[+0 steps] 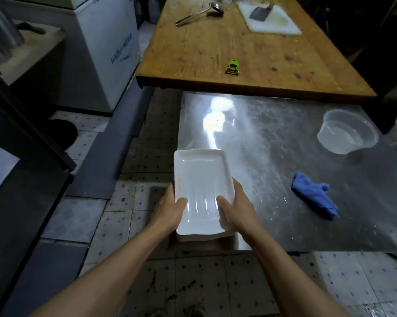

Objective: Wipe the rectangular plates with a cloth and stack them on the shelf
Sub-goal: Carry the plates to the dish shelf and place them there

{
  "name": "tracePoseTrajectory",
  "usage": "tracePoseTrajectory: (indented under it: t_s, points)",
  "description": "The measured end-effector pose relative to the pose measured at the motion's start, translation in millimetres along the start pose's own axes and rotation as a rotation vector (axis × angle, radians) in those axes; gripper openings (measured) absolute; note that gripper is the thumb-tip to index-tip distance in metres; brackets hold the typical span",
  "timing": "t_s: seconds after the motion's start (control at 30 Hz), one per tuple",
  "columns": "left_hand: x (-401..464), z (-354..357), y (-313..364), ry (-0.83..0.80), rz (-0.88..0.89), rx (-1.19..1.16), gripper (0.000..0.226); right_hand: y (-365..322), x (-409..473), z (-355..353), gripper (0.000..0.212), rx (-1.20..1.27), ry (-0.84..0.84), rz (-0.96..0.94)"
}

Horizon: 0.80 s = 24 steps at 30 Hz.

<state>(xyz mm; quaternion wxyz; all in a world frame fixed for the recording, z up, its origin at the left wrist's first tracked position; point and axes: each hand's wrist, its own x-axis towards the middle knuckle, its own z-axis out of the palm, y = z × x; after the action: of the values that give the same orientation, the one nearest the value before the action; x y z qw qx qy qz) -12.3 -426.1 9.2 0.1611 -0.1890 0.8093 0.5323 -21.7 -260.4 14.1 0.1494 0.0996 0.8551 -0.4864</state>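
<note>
A stack of white rectangular plates sits at the near left corner of the steel table, partly over its edge. My left hand grips the stack's left side, thumb on the top plate. My right hand grips the right side, thumb inside the top plate. The top plate has a small orange print along its left rim. A crumpled blue cloth lies on the steel table to the right of the plates, apart from both hands.
A clear plastic tub holding water stands at the table's far right. A wooden table behind holds a green peeler, a ladle and a white cutting board with a cleaver. A white chest freezer stands left; dark shelving runs along the left.
</note>
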Motion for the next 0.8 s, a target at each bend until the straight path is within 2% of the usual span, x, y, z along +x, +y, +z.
tracePoseTrajectory:
  t_s: [0.13, 0.3, 0.4, 0.6, 0.8]
  points:
    - [-2.1, -15.8, -7.5, -0.038, 0.031, -0.137, 0.045, -0.2, -12.0, 17.9, 0.059, 0.111, -0.016, 0.028]
    - [-9.0, -17.1, -27.4, -0.141, -0.043, -0.438, 0.041, 9.3, -13.6, 5.3, 0.049, 0.379, -0.182, 0.047]
    - [-10.8, -9.3, -34.4, -0.177, -0.064, -0.584, 0.052, 15.3, -11.8, 7.9, 0.053, 0.484, -0.251, 0.048]
    - [-9.9, 0.4, -37.7, -0.136, -0.053, -0.695, 0.04, 25.6, -6.9, 16.8, 0.066, 0.506, -0.223, -0.006]
    - [-7.7, 2.4, -41.8, -0.105, -0.035, -0.716, 0.036, 23.2, -6.3, 17.3, 0.066, 0.514, -0.227, -0.05]
